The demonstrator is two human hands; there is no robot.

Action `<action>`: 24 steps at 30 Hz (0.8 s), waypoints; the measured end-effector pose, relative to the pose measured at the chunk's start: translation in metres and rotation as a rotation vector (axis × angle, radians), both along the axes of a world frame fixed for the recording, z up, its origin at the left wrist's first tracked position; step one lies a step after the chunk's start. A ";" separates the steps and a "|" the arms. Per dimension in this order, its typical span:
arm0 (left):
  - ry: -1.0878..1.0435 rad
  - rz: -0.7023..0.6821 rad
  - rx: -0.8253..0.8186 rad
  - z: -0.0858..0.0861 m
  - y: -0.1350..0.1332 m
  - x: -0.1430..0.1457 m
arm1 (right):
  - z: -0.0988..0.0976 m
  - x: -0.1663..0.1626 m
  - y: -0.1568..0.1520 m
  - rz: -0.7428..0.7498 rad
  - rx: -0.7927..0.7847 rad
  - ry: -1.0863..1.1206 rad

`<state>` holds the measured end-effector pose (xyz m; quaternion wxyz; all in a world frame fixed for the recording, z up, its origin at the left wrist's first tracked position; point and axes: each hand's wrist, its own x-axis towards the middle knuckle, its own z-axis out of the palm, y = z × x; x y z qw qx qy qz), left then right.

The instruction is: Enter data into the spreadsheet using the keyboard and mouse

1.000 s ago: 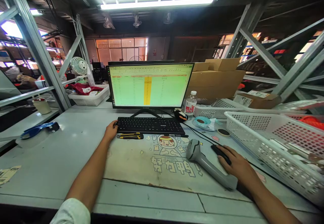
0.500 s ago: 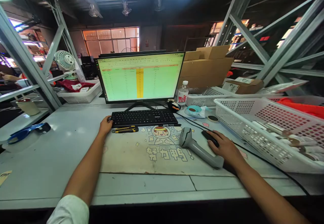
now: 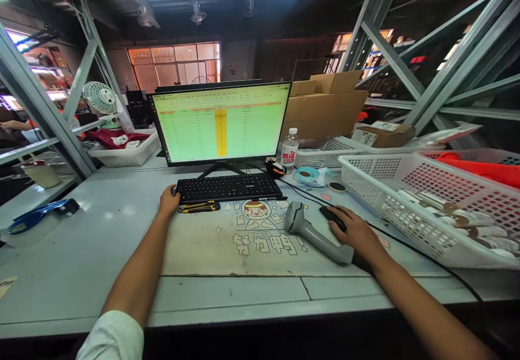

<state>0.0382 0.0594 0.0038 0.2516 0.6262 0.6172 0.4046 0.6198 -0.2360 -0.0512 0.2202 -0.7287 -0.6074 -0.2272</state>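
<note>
My left hand [image 3: 168, 201] is at the left end of a black keyboard [image 3: 229, 187], its fingers curled around that end. My right hand [image 3: 357, 235] is wrapped over a black computer mouse [image 3: 333, 218] on the printed desk mat [image 3: 195, 257]. Just left of it lies a grey barcode scanner [image 3: 319, 238], its head turned toward the monitor. A yellow and black utility knife [image 3: 199, 207] rests in front of the keyboard. Behind the keyboard stands a lit monitor [image 3: 221, 124] showing a spreadsheet with one column in yellow.
A white basket [image 3: 406, 213] of rolls stands at the right. Near the monitor are a bottle [image 3: 290, 151], a blue tape roll [image 3: 307, 174] and cardboard boxes [image 3: 325, 110]. A blue-strapped object [image 3: 43, 214] lies at the left; a mouse cable [image 3: 426, 251] crosses the right side.
The whole view has shifted slightly, so things appear a little farther left. Both hands keep their places at the keyboard and mouse, and the spreadsheet looks the same.
</note>
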 end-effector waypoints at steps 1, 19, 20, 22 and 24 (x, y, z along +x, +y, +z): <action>-0.004 -0.003 0.004 -0.001 0.000 -0.001 | 0.000 0.000 0.000 -0.001 -0.001 0.000; -0.111 -0.109 0.017 -0.009 0.006 -0.011 | 0.009 -0.007 -0.002 0.019 0.006 0.067; -0.119 -0.120 0.017 -0.010 0.005 -0.012 | 0.009 -0.007 -0.002 0.028 0.011 0.068; -0.141 -0.145 0.015 -0.010 0.005 -0.015 | 0.009 -0.006 -0.002 0.034 0.020 0.065; -0.176 -0.190 0.004 -0.010 0.004 -0.018 | 0.008 -0.005 -0.001 0.039 0.028 0.060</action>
